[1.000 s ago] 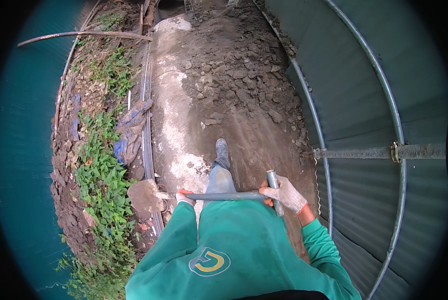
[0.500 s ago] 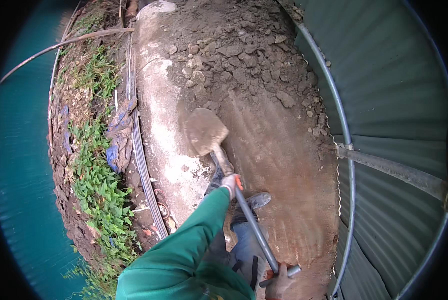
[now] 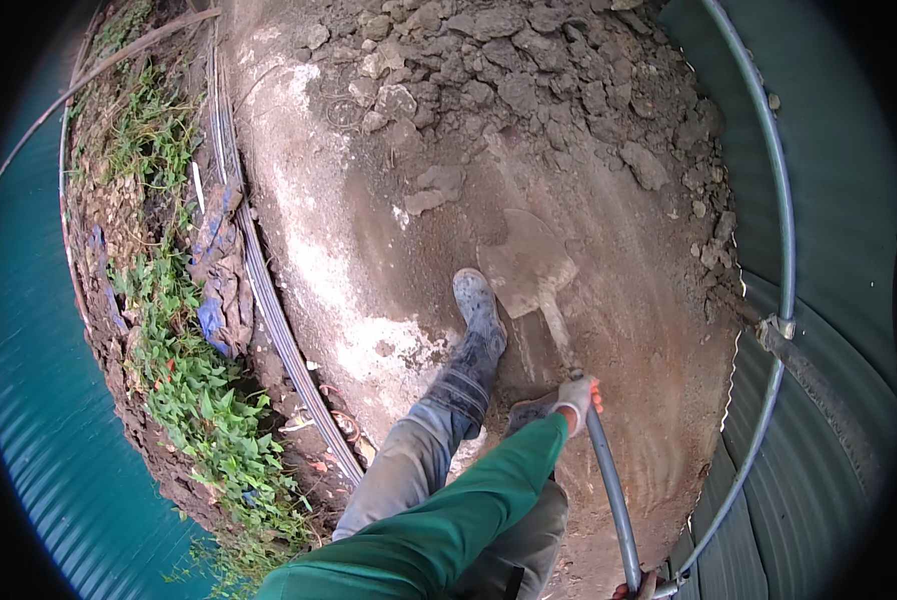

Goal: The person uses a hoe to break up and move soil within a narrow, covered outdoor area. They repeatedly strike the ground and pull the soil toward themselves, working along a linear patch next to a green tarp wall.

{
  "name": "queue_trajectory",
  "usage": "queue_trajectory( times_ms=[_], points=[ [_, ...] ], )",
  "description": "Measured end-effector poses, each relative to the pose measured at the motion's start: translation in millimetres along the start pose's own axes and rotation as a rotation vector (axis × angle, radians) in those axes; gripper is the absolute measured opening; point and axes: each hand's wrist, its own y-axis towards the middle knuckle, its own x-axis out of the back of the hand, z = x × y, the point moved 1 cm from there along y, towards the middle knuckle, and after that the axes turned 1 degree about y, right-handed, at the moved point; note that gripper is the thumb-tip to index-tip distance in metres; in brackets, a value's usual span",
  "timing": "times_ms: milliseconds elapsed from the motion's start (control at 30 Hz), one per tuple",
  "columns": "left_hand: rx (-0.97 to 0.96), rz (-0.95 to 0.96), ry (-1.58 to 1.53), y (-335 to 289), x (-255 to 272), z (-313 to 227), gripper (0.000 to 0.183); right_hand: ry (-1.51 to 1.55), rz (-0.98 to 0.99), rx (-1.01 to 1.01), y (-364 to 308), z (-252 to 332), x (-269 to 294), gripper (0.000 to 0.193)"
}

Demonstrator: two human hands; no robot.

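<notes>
Gripping the shovel (image 3: pixel 558 330) low on its handle, my left hand (image 3: pixel 575 397) is wrapped tight — steadying the blade flat on the dirt floor (image 3: pixel 398 230) beside my boot (image 3: pixel 476 310); my right hand (image 3: pixel 636 590) is barely visible — can't tell its grip.
</notes>
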Motion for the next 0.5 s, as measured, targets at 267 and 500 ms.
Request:
queue_trajectory(
  times_ms=[267,500],
  points=[
    [-0.473,-0.246,0.287,69,70,-367,0.018,0.438,0.395,-0.082,-55,-28,-298,0.02],
    [-0.512,-0.26,0.287,122,65,-346,0.012,0.301,0.441,-0.177,62,-88,-348,0.025]
  ],
)
